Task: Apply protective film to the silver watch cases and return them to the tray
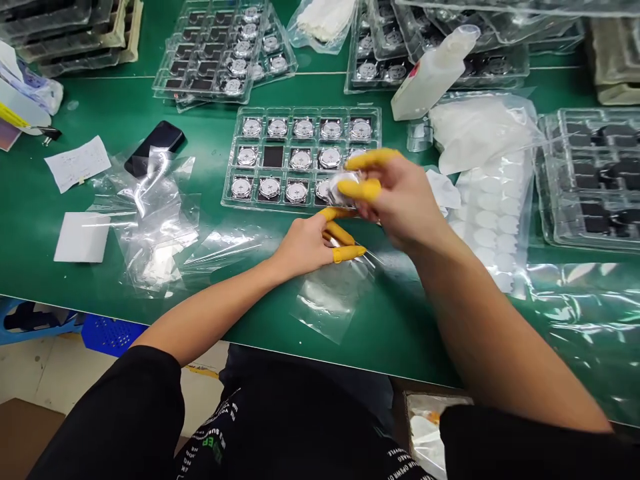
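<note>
Right hand (400, 200): closed in a fingertip pinch, yellow finger cots (363, 190) on the tips, gripping a round silver watch dial (347, 189); there might be clear film around it, but the blur makes that hard to tell.

Left hand (305, 247): fingers loosely curled at the edge of a clear poly bag (330, 300); can't tell if they're pinching it or only touching it.

Dial spot: just over the near right corner of the clear blister tray (305, 110); the tray is the landmark for everything below.

Risks: I'd guess slick cots could let the dial slip and knock the dials below; a stray fingertip could smudge its face; the thin bag could slide away if that left-hand hold is light.

Surface: green work mat (50, 253) under the tray, with loose clear bags (155, 220) left of it; a white bottle (435, 73) and a sheet of white round pads (493, 227) right of it.

Room: more stacked trays (225, 50) beyond the tray; a blue plastic crate (113, 335) on the floor, below the mat's near edge.
</note>
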### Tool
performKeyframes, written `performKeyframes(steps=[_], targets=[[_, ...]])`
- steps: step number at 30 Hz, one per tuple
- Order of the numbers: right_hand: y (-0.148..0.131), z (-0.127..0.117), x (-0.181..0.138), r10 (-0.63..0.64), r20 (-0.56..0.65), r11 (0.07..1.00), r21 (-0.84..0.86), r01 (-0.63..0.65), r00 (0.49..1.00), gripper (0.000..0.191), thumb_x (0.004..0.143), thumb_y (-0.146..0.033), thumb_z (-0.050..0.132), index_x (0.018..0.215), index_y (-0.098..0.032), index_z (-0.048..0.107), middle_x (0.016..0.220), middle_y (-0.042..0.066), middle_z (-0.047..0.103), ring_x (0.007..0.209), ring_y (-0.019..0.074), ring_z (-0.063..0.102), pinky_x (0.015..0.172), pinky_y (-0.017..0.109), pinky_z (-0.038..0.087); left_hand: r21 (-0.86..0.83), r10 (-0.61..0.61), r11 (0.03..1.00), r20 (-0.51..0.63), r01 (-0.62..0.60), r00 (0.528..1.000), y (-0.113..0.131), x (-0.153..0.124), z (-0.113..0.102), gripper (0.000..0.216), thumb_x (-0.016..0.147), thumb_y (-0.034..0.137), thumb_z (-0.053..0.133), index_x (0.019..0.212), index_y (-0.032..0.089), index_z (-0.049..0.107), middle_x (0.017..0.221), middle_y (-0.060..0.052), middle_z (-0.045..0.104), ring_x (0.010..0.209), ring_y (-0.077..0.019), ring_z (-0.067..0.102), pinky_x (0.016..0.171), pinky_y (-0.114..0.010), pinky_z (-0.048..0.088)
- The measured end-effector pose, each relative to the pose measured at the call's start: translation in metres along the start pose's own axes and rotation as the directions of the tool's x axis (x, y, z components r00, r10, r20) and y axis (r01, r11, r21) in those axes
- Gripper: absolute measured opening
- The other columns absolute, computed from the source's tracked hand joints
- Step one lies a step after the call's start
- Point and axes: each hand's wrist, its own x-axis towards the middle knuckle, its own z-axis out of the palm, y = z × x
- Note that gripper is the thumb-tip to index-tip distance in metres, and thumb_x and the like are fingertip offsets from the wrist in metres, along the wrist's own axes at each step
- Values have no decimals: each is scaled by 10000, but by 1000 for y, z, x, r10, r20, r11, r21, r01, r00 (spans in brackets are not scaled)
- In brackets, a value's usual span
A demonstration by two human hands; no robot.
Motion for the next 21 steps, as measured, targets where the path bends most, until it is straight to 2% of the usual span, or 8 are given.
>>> performKeyframes(steps=[4,9,11,13,15,16,18,21], targets=[[16,-29,-59,251,106,947,179,-267,962,666,541,-447,974,1018,-281,540,657,-93,543,365,56,358,341,239,224,-17,45,999,28,-45,999,-1,-2,1,618,707,302,872,1282,203,665,849,-1,760,761,-137,709,788,-289,606],[16,-27,-61,258,144,948,153,-279,955,707,508,-423,981,1042,-272,544,672,-84,573,434,72,415,395,237,294,-76,64,995,52,-60,997,-1,-5,0,540,701,272,856,1207,200,681,832,12,728,746,-120,697,777,-271,607],[17,-33,-57,202,97,978,32,-205,975,619,580,-483,935,1044,-256,594,702,-49,601,481,99,456,440,268,356,-85,45,995,36,-42,998,-1,-5,-1,519,696,255,854,1185,199,688,821,16,713,724,-108,680,757,-261,603],[24,-45,-52,35,-115,977,-206,-59,993,440,696,-489,853,997,-237,656,768,3,645,569,133,522,547,319,445,-99,17,995,10,-16,1000,-1,-5,-2,518,690,241,857,1179,201,693,816,17,701,703,-97,663,736,-251,600],[37,-59,-45,-182,-315,875,-484,8,932,260,770,-423,787,911,-225,693,862,47,682,672,167,582,695,378,499,-107,-7,994,-19,5,1000,-1,-5,-1,523,681,223,857,1179,209,696,811,23,692,681,-87,649,712,-237,594],[44,-66,-41,-252,-352,812,-584,-1,901,197,781,-387,772,862,-222,700,901,62,693,716,185,602,748,402,506,-106,-16,994,-29,12,999,-1,-5,-1,523,678,213,854,1176,213,696,810,25,690,673,-83,646,701,-230,589],[56,-77,-35,-277,-331,731,-682,-26,902,142,765,-338,777,775,-220,699,932,79,702,773,220,625,784,430,508,-102,-28,995,-41,24,999,0,-5,0,516,675,196,844,1169,216,695,804,29,686,656,-77,640,677,-217,576],[58,-84,-34,-264,-345,769,-639,-20,901,123,773,-344,790,747,-245,721,842,72,684,708,224,595,711,429,483,-114,-45,993,-46,40,998,1,-5,1,522,674,200,844,1172,210,689,788,36,670,629,-65,623,664,-207,568]])
